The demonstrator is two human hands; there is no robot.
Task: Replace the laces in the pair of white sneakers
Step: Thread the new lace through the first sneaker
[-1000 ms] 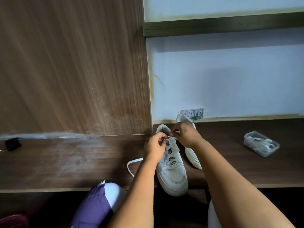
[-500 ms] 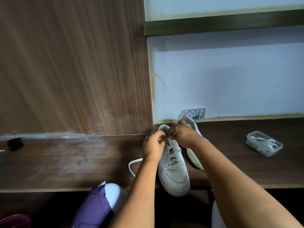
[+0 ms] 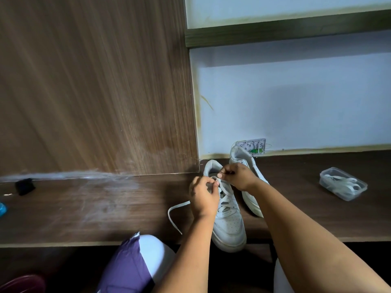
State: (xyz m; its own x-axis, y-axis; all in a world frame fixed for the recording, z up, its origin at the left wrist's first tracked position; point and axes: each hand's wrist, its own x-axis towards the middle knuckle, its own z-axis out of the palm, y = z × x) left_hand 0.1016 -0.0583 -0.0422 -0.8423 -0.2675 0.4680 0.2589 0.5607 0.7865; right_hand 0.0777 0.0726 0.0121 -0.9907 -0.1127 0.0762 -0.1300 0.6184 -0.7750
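Our left hand [image 3: 204, 192] and right hand [image 3: 237, 176] each pinch the white lace [image 3: 224, 190] at the top eyelets of the near sneaker [image 3: 229, 225], which stands on the dark wooden desk [image 3: 105, 208] with its toe jutting past the front edge, the second sneaker [image 3: 250, 182] just beside it. We judge the lace soft, light and limp, best held close to its tip, and its loose tail [image 3: 173, 216] trails left. There is open desk to the left; the wall hems us in behind, and a plastic container of laces [image 3: 342, 183] sits well apart on the right.
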